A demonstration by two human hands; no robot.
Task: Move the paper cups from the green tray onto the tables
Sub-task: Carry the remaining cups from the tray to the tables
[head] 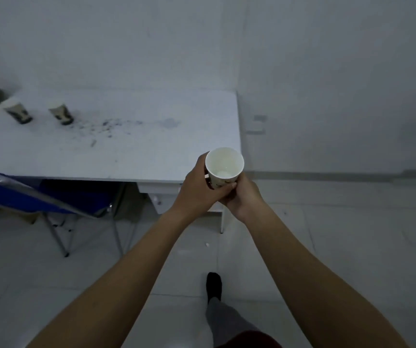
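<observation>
Pale walls point(201, 46) are closing in a bare room with a tiled floor point(327, 234), and a white table point(126, 156) is standing against the back wall. Dark specks point(106, 125) are lying scattered over the left half of the table's top. Two patterned cups point(18, 113) point(61, 113) are sitting near its far left end, close together and too blurred to read. A blue folding chair point(13, 194) is standing at the table's front left edge. By the table's front right corner, the person is holding a paper cup point(224, 167) upright with its mouth open. The left hand point(196, 189) is wrapping round the cup's left side, and the right hand point(244, 197) is curling round its base, the two hands touching.
</observation>
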